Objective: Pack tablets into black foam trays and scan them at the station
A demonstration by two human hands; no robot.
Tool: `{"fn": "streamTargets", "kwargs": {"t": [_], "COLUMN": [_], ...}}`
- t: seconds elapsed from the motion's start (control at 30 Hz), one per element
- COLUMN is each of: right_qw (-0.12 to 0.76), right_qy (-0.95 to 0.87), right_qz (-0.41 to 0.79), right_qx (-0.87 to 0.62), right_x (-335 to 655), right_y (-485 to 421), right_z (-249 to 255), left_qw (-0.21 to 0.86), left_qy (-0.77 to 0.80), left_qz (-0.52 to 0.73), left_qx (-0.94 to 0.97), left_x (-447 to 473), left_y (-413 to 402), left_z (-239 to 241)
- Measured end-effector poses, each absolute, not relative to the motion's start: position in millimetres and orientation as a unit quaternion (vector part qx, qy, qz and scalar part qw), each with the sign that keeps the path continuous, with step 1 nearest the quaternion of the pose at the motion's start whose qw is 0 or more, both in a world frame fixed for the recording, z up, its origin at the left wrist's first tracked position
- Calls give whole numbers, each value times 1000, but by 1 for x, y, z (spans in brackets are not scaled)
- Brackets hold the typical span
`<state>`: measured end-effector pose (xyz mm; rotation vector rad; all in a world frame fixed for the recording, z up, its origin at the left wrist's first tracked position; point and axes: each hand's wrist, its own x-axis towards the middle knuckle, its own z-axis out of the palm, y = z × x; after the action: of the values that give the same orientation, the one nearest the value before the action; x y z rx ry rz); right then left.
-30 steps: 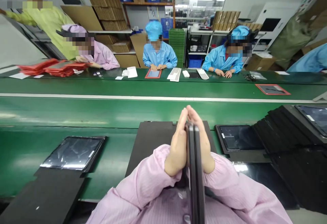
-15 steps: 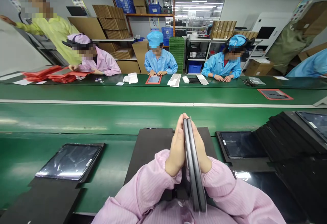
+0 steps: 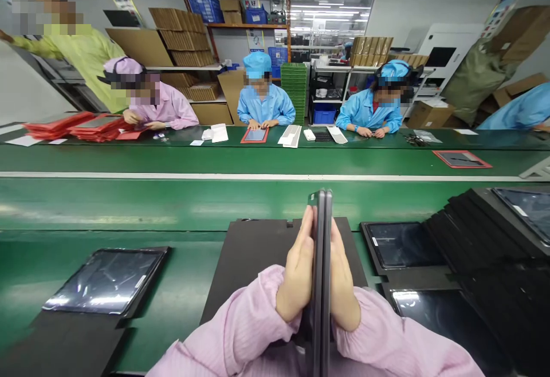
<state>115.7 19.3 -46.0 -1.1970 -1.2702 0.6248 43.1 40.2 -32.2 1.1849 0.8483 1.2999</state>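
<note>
I hold two dark tablets [image 3: 322, 274] edge-on and upright, pressed together between my palms. My left hand [image 3: 298, 271] lies flat against their left face and my right hand [image 3: 344, 285] against their right face, fingers pointing away from me. Both sleeves are pink. Under my hands a black case [image 3: 253, 251] lies open and flat on the green bench. The tablets' top edge sticks out past my fingertips.
A tablet in a black case [image 3: 105, 274] lies at the left, another [image 3: 399, 245] at the right beside a stack of black cases [image 3: 485, 234]. Beyond runs a green conveyor [image 3: 172, 162]. Across it sit workers in pink [image 3: 158, 102] and blue [image 3: 262, 102] coats; a red-framed tablet [image 3: 462, 159] rides the belt.
The tablets have slid forward and stand straighter, their top edge now above my fingertips. My hands sit lower on them. The view has shifted slightly.
</note>
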Motion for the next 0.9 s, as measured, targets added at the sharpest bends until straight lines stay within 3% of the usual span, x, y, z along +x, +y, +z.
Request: {"fn": "streamTargets", "kwargs": {"t": [0.2,0.3,0.37,0.43,0.53,0.6,0.73,0.9], "right_qw": [606,580,485,336,170,126,154,353], "right_qy": [-398,-515,-699,-850,-937,-947,-931,-851], "right_qz": [369,300,173,27,-118,-181,-240,-111], "right_qx": [-582,-556,-497,-405,-282,-235,-226,-372], "right_x": [119,136,153,169,187,196,212,224], "right_y": [32,31,28,27,29,32,31,19], "right_z": [-61,-66,-53,-31,2,14,19,14], "left_qw": [638,625,626,642,666,684,722,726], "left_qy": [452,443,438,439,436,437,449,413], "left_qz": [480,490,490,479,464,462,460,516], "left_qx": [399,416,418,408,387,357,257,190], "left_x": [55,52,48,43,35,26,2,-13], "left_y": [48,49,49,49,52,55,62,66], "left_z": [-38,-53,-60,-65,-71,-75,-82,-90]}}
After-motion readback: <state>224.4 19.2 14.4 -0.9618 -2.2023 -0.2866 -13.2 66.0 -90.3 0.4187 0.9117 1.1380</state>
